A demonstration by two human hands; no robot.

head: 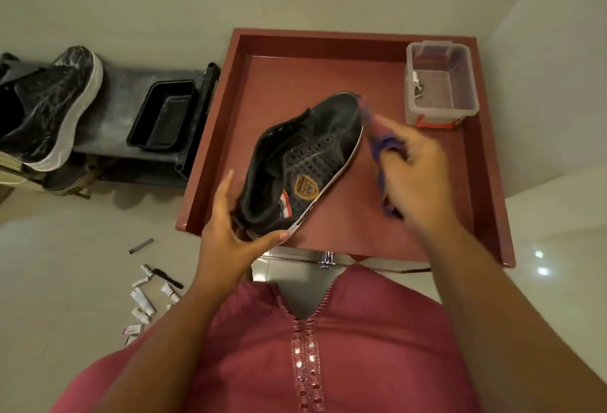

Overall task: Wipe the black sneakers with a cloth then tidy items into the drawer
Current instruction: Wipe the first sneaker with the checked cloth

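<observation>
Over the red tabletop point(328, 77), your left hand point(230, 232) clasps the sneaker point(305, 156) by its heel. It looks light and stiff-soled (steady there), while your right hand point(414, 172) bunches the soft cloth point(382, 146).

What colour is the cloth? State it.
Purple; the cloth, bunched in the right hand, shows in the head view, somewhat blurred.
</observation>
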